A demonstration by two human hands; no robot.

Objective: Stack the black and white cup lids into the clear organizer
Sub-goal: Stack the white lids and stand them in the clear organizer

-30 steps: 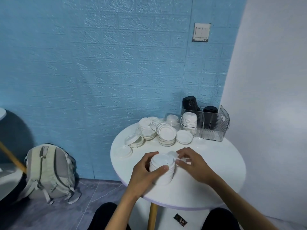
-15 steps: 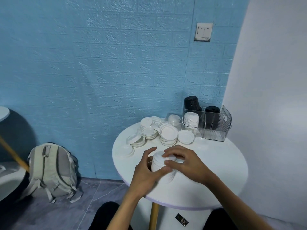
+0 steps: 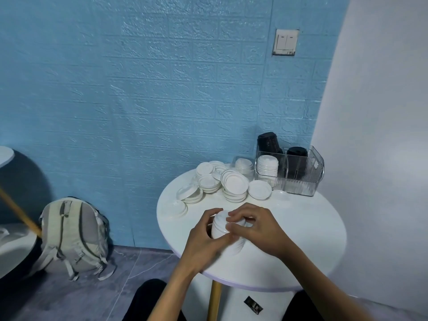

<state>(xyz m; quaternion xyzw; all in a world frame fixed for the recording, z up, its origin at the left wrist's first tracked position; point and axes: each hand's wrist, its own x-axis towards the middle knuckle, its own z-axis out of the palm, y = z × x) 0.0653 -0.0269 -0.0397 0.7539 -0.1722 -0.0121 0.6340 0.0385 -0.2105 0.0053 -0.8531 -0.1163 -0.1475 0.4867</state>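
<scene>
I see the left hand (image 3: 203,242) and the right hand (image 3: 259,230) both curled around the stack of white lids (image 3: 223,228) at the table's (image 3: 312,228) near side, well apart from the clear organizer (image 3: 301,179), so an uneven squeeze could topple it.

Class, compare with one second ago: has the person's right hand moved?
Yes. The right hand moved left across the round white table, from beside the white lid stack onto its top.
</scene>
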